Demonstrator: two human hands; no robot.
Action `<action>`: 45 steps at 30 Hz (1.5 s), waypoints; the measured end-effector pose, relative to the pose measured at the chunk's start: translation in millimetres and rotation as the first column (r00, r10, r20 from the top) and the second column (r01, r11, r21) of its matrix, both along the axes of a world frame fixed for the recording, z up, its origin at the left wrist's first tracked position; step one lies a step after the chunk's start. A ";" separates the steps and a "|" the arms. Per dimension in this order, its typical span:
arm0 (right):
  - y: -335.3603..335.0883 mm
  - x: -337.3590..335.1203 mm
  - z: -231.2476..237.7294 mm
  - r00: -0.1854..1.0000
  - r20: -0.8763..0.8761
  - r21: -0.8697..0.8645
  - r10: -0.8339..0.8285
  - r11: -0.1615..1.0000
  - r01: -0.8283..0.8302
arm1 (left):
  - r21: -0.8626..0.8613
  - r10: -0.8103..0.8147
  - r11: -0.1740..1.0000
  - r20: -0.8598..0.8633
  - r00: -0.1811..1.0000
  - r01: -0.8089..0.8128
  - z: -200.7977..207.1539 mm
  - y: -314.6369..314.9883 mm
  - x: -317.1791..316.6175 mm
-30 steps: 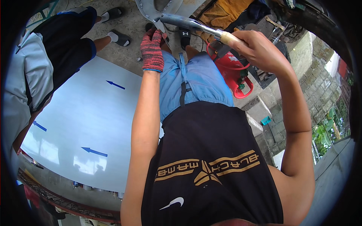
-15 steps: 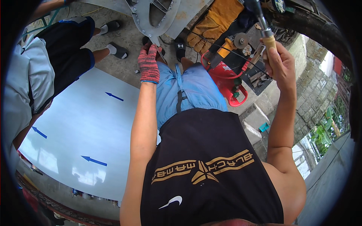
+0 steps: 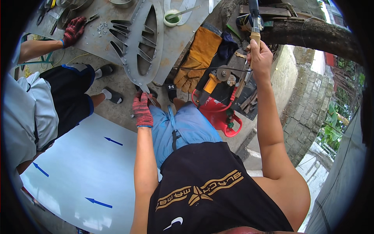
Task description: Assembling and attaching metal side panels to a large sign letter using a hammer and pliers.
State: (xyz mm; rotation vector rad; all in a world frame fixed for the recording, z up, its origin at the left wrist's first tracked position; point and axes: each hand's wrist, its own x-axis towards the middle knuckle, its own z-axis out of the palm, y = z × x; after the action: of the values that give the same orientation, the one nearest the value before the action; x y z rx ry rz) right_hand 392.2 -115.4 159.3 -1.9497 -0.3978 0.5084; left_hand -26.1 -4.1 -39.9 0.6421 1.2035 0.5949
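in the head view, pinches the narrow tail of a grey metal frame (image 3: 134,50) in the knit-gloved left hand (image 3: 142,111), and clasps a wood-handled tool (image 3: 255,24) by its grip in the closed, bare right hand (image 3: 260,58), raised well apart on the right. cannot tell the exact contact under the left fingertips, partly hidden by glove and metal. from the right hand, look left for the broad body of the frame, and left but closer to the torso for its tail; count the left hand as the nearer one, touching that tail. see the long axis of the frame run from the left hand almost straight away over the metal table (image 3: 183,39), with the tail jutting past the near edge and thin fins splaying left. points the tool away too, roughly alongside the frame rather than across it; cannot see its far end, cut off at the top. in the gap between, notice leather gloves (image 3: 202,50), a yellow angle grinder (image 3: 211,82) and a red tank (image 3: 216,113). right of the frame, find a white cup (image 3: 170,24); left of it, small metal pieces (image 3: 102,29) and a co-worker's gloved hand (image 3: 74,31) at some pliers (image 3: 91,18), near the fins yet apart. right of the tool, note a thick dark log (image 3: 311,34), crowding that side.
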 end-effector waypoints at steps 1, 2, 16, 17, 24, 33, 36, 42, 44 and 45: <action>8.0 8.0 -8.4 1.000 0.011 0.025 -0.013 1.000 0.012 | -0.010 0.012 1.000 -0.004 1.000 -0.012 -0.4 -0.6 0.7; 17.0 15.7 -16.7 0.999 0.020 0.051 -0.025 0.998 0.023 | -0.020 0.025 0.999 -0.010 1.000 -0.025 -0.7 -0.5 0.2; 180.0 25.0 -143.3 0.981 -0.048 0.188 -0.187 0.963 0.192 | -0.030 0.041 0.999 -0.042 0.998 -0.042 11.2 0.8 5.0; 185.4 24.2 -150.7 0.975 0.009 0.164 -0.222 0.962 0.217 | -0.031 0.042 0.999 -0.044 0.998 -0.043 10.1 0.7 5.7; 196.6 16.8 -180.1 0.897 0.325 -0.114 -0.301 0.929 0.353 | 0.019 -0.021 1.000 -0.069 0.997 0.022 14.2 -0.5 3.7; 182.6 46.5 -201.0 0.969 0.152 -0.275 -0.195 0.933 0.231 | -0.045 0.048 0.998 -0.039 0.998 -0.050 21.5 4.3 13.0; 178.7 48.0 -205.4 0.975 0.154 -0.223 -0.161 0.955 0.193 | -0.049 0.043 0.998 -0.047 0.998 -0.045 22.4 3.9 14.5; 179.7 44.1 -208.5 0.974 0.091 -0.190 -0.207 0.957 0.221 | -0.034 0.044 0.998 -0.047 0.998 -0.046 25.6 4.4 12.3; 177.7 47.2 -209.9 0.968 0.089 -0.158 -0.236 0.956 0.248 | -0.031 0.043 0.999 -0.041 0.998 -0.045 25.8 4.9 12.4; 167.1 63.3 -215.3 0.945 0.149 -0.114 -0.291 0.944 0.309 | -0.035 0.029 0.999 -0.022 0.999 -0.030 22.9 3.9 16.6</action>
State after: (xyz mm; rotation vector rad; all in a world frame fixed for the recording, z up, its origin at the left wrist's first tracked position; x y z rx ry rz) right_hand 455.4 51.7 -56.0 -2.1353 -0.1433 0.2143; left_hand -9.5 -0.2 -17.0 0.6030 1.2429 0.5918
